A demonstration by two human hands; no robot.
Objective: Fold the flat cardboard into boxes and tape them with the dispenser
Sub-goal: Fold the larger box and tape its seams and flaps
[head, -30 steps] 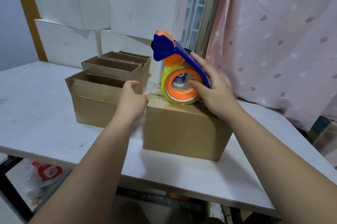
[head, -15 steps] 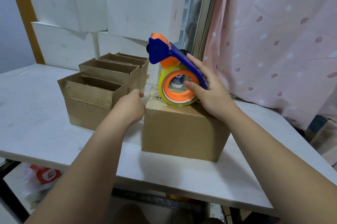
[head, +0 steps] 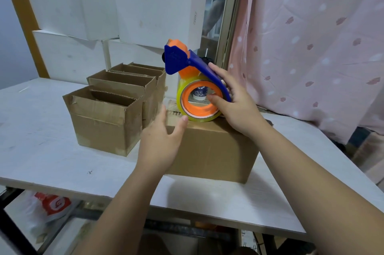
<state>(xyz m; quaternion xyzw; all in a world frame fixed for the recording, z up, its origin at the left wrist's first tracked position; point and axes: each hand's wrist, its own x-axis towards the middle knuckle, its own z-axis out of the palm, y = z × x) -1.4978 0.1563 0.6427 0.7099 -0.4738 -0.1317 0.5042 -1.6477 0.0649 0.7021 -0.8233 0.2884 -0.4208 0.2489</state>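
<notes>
- Three open boxes [head: 104, 121] stand in a row toward the left rear of the surface [head: 41, 150], tops unsealed, probably parked clear of the work.
- Your left hand [head: 161, 142] is released, fingers straight. It spreads over the near left corner of the closed box [head: 212, 150], thumb at the top edge, likely bracing the box against the tape's pull.
- The closed box sits mid-surface, near the front edge.
- The tape dispenser [head: 197, 80] rests its roll on the box top with the cutter end raised, seemingly placed to run along the seam.
- Your right hand [head: 234, 105] grasps the dispenser, thumb in the orange core and fingers over the blue handle.
</notes>
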